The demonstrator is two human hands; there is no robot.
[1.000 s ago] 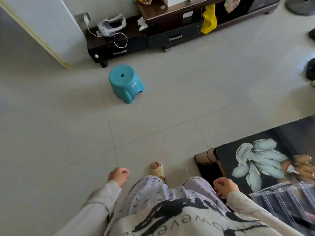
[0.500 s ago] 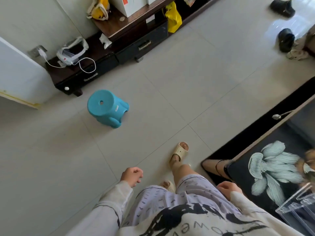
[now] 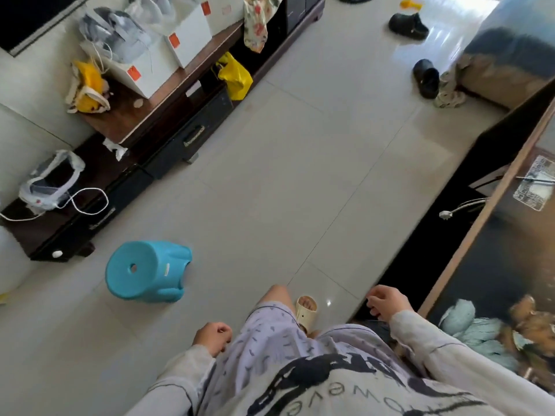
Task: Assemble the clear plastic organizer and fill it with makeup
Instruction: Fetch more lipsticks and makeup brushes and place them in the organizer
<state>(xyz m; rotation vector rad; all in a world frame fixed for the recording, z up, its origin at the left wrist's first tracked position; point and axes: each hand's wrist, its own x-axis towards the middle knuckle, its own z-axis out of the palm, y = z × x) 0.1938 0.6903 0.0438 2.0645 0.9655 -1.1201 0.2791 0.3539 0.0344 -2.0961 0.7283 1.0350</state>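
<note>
**Fig. Head view, looking steeply down at a standing person on a pale tiled floor (image 3: 300, 175).**

- **L hand (image 3: 211, 336):** low at the L hip, just beside the patterned shorts (image 3: 270, 334). Fingers loosely curled toward the palm, holding nothing.
- **R hand (image 3: 389, 303):** a little fwd of the R hip, near the corner of the glass-topped table (image 3: 510, 265). Fingers loosely bent w/ small gaps between them, holding nothing and touching nothing.
- **Clear organizer:** its place cannot be told from this view.
- **Body:** pale long sleeves and a pale shirt (image 3: 345, 385) w/ black print fill the bottom edge. 1 foot in a cream slipper (image 3: 306, 309) shows between the hands.
- **Table:** runs along the R side. It has a dark reflective top w/ a wood-coloured rim, and a pale blue flower motif (image 3: 468, 328) near the lower R corner.
- **Stool:** a blue plastic stool (image 3: 147, 270) stands on the floor ahead and to the L, well apart from both hands, w/ 1 hole in its seat.
- **Cabinet:** a long dark low cabinet (image 3: 168, 136) lines the far wall.
  - On it are white boxes (image 3: 186, 43) w/ orange labels, a bagged item (image 3: 51, 181) w/ a white cable (image 3: 87, 202), and a floral cloth (image 3: 258, 19).
  - A yellow bag (image 3: 234, 76) sits at the cabinet's front.
- **Shoes:** 2 black shoes (image 3: 408, 25) lie apart on the floor, upper R.
</note>
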